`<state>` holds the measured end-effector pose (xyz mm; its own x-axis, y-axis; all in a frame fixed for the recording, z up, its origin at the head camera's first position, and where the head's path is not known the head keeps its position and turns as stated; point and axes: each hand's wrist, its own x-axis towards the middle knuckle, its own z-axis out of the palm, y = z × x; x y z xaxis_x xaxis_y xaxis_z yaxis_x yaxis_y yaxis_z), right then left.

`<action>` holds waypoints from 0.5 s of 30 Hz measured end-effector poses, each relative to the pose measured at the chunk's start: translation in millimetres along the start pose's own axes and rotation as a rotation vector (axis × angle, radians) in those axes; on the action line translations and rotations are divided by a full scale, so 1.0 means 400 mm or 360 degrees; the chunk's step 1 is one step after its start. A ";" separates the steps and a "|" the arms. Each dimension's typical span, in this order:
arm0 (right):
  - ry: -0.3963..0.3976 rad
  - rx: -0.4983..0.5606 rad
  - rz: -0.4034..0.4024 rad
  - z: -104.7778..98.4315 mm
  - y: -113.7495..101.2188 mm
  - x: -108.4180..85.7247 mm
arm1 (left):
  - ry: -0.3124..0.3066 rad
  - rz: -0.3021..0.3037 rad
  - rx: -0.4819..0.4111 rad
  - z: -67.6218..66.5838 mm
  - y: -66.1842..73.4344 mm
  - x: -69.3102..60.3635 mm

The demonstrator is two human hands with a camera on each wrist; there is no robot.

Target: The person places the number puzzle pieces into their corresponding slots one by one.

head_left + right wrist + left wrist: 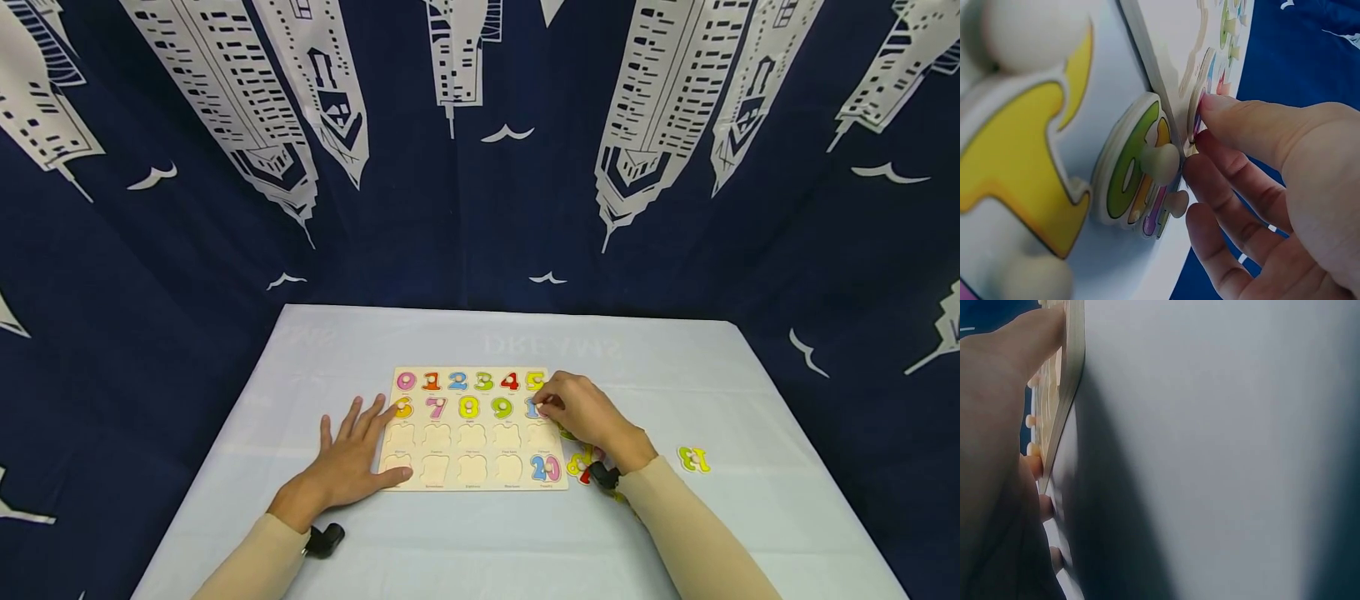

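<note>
A wooden number board (491, 486) lies on the white table, its top two rows filled with coloured numbers and a 20 piece (546, 468) at its lower right. The left hand (337, 471) rests on the board's left edge, fingers spread; the left wrist view shows its thumb side (991, 419) against the board's rim (1074, 362). At the right end of the second row, the right hand (588, 412) pinches the 10 piece (532, 410). In the right wrist view, the thumb and fingertips of that hand (1310, 181) meet at the piece's edge (1209, 74).
Loose number pieces (585, 462) lie beside the board's right edge, partly under the right forearm. A stacked group with round knobs (1125, 181) shows in the right wrist view. Farther right lies a yellow-green piece (693, 459). Dark patterned cloth (465, 208) hangs behind the table.
</note>
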<state>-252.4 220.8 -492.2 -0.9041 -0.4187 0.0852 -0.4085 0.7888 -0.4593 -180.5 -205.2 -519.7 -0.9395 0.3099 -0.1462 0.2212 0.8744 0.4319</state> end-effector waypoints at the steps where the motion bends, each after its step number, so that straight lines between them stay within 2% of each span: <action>1: 0.0001 -0.0002 0.0004 0.001 0.000 0.000 | 0.0001 0.0000 0.0002 0.000 0.001 0.000; 15: 0.0050 -0.0026 0.0007 0.015 0.004 0.000 | -0.0002 -0.0013 0.0024 -0.003 0.005 -0.002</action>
<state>-252.2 219.4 -498.2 -0.9094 -0.4008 0.1112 -0.4062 0.7980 -0.4452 -179.5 -204.0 -517.6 -0.9408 0.3034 -0.1509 0.2176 0.8823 0.4173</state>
